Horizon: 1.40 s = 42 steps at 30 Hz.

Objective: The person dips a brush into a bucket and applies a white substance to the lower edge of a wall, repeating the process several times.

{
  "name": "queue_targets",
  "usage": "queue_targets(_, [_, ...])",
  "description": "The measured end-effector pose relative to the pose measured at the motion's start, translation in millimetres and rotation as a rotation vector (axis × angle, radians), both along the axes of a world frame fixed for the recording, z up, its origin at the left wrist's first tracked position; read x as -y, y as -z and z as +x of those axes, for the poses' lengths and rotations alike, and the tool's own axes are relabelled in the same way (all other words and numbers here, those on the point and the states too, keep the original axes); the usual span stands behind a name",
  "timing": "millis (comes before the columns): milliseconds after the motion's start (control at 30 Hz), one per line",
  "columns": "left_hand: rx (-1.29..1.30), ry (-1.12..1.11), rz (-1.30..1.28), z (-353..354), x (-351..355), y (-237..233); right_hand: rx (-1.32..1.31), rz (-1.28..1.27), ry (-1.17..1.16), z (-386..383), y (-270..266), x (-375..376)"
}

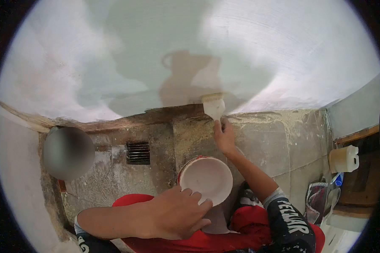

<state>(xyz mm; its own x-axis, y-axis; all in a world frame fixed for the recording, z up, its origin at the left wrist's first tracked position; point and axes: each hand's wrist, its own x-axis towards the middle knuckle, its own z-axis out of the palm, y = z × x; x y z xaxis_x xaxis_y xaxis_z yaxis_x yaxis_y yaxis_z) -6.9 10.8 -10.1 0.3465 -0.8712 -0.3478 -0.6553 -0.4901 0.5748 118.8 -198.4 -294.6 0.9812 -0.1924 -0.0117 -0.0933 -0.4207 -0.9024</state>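
My right hand point(224, 137) is closed around the handle of a wide, pale paintbrush point(214, 109). The brush's bristles touch the bottom of the wall, just above the floor. Close to my body, my left hand point(181, 213) has its fingers curled at the near rim of a round bucket point(228, 171), and it appears to grip that rim. Whitish paint point(204, 179) fills the inside of the bucket, with red showing on its outer edge. The exact hold of my left fingers is partly hidden.
The pale wall point(299, 55) carries shadows and a dark, unpainted strip low down. A floor grate point(138, 152) lies in the stained floor point(266, 143). To the right stand a yellowish plastic jug point(343, 159) and a cloth point(315, 198). A blurred round shape point(69, 154) is at left.
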Motion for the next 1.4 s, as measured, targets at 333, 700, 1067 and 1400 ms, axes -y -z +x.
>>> queue_targets(333, [0.021,-0.003,-0.003,-9.3,-3.0,-1.2,-0.406,0.334,0.027,-9.6,-14.4,-9.6])
queue_targets(700, [0.019,0.025,0.019,-10.0,-3.9,-1.2,0.062,0.238,0.008,-15.0,-79.3,-23.1])
queue_targets(1067, [0.028,-0.008,-0.003,-9.9,-4.1,-6.2,-0.049,0.016,0.002,-1.6,-8.9,-32.6])
queue_targets(1400, [0.039,0.011,-0.005,-16.9,-7.5,-0.6,-0.273,0.288,-0.094,-1.3,-62.0,-26.1])
